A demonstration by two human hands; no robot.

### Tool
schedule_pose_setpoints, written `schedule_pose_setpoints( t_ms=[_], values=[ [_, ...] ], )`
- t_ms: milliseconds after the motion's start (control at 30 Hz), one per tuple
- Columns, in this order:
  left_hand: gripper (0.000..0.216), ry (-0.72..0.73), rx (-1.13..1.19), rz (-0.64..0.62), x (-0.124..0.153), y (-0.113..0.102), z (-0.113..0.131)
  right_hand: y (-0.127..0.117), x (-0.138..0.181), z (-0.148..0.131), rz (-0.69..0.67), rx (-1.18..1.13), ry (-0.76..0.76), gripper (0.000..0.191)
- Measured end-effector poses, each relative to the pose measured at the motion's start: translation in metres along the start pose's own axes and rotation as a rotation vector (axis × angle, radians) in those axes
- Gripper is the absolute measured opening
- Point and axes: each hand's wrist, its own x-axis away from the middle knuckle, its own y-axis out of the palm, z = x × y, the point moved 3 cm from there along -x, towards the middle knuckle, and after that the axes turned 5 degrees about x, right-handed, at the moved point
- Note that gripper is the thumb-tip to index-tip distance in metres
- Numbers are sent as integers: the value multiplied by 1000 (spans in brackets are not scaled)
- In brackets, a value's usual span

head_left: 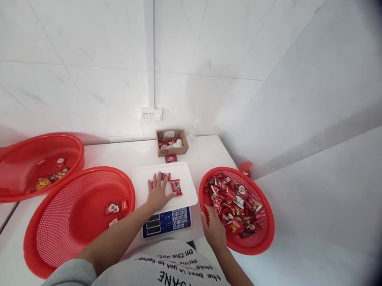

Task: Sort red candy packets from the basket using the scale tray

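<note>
Packet [163, 175] partly beneath left hand [157, 195]

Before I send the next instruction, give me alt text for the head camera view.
Spread left hand over and beside red wrapped packets on a white plastic scale tray; right hand at the left rim of a round red plastic basket piled with more packets. Two more round red plastic containers stand to the left, a small brown cardboard box behind the tray.
</note>
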Motion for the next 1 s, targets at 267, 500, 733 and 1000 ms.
schedule_pose_setpoints(
  t_ms=[267,500,733,1000],
  values=[
    [71,70,26,-96,-41,9,32,-7,1,-4,-13,-22,-11,47],
    [46,265,123,-107,-35,8,37,-8,0,-6,-8,-27,-25,45],
    [40,159,152,-193,-35,6,28,-8,0,-4,-11,-36,-25,46],
    [47,-175,544,107,-12,-60,2,-5,-1,-2,-30,-44,-16,47]
  ],
)
